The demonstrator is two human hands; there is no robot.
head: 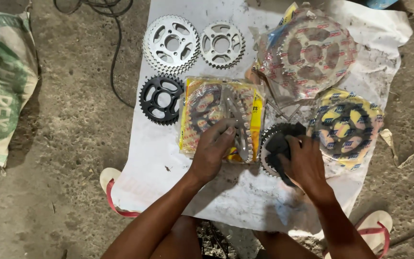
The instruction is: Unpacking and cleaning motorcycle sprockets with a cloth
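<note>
My left hand (212, 149) rests flat on a yellow plastic packet (219, 112) holding a sprocket and a folded chain, fingers pressing its lower edge. My right hand (304, 163) lies on a black sprocket (276, 139) with a dark cloth or part under the fingers; whether it grips anything is unclear. Both sit on a white sheet (168, 158) spread on the ground.
On the sheet lie two bare silver sprockets (171, 44) (222, 44), a black sprocket (161, 99), a clear-wrapped sprocket (310, 52) and a yellow-blue wrapped sprocket (346, 127). A green sack (1, 86) lies left. A cable (116, 52) crosses the concrete. Sandals (375, 230) flank me.
</note>
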